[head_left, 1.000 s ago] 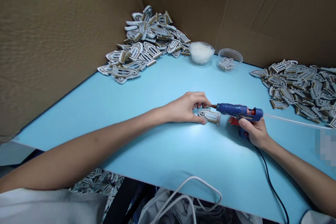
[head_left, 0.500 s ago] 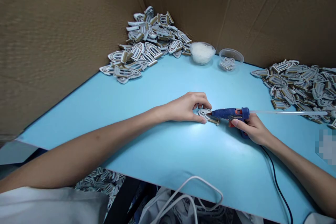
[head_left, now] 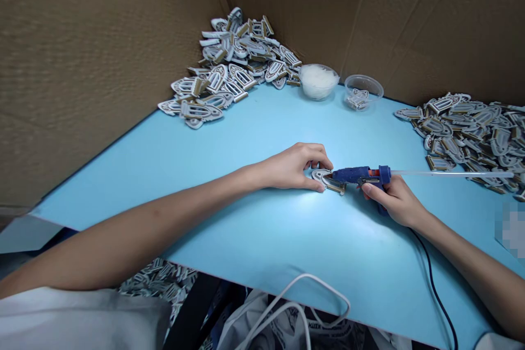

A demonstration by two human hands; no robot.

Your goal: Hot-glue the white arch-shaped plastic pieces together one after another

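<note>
On the blue tabletop (head_left: 246, 219), my left hand (head_left: 293, 167) grips a small white arch-shaped piece (head_left: 318, 174) with a gold-brown base between thumb and fingers. My right hand (head_left: 396, 199) is wrapped round the handle of a blue hot glue gun (head_left: 353, 175), thumb along its side. The gun's nozzle points left and meets the piece, or lies just over it; the exact contact is too small to tell. A long clear glue stick (head_left: 451, 174) sticks out of the gun's rear.
Similar arch pieces lie heaped at the back left (head_left: 233, 60) and right (head_left: 471, 126). Between them stand a tub of white material (head_left: 319, 92) and a clear tub (head_left: 371, 85) with a few pieces. A black cord (head_left: 430, 268) trails from the gun. Cardboard walls (head_left: 311, 5) enclose the back.
The view has shifted slightly. Both hands, the piece and the glue gun keep almost the same positions; my right index finger on the trigger appears drawn in a little.
</note>
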